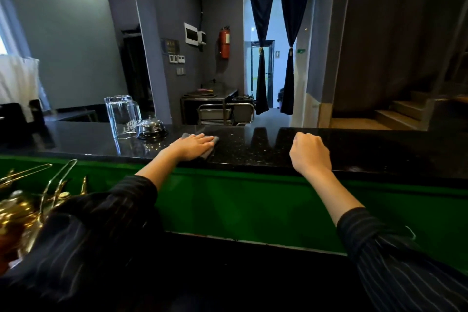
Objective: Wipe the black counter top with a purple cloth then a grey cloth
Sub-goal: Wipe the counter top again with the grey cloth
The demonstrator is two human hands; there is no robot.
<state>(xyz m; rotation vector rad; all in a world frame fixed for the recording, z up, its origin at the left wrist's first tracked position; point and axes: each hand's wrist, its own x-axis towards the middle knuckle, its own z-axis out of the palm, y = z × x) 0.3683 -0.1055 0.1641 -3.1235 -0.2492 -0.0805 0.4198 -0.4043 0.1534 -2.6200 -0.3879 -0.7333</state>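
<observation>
1. step: looks like the 2nd wipe. the small folded grey cloth (212, 141) is out on the glossy black speckled stone worktop (266, 152); no purple cloth in view, so prob. past that stage (judgement only).
2. left hand (193, 145): flat, palm down, fingers spread over the cloth, pressing it to the worktop, not pinching. cloth edges stick out past the fingertips and under the palm.
3. left arm: reached fwd and across, forearm bare, dark pinstripe sleeve pushed up near the elbow.
4. right hand (309, 153): closed in a loose fist, nothing visible in it, at the near worktop edge, well apart from the cloth. looks like bracing; contact unclear.
5. nearby: clear upturned glass pitcher (123, 117) and chrome dome call bell (151, 128) just left of the cloth.
6. next move (guess): slide the cloth right over the bare stretch w/ steady downward pressure, staying off the bell and pitcher.
</observation>
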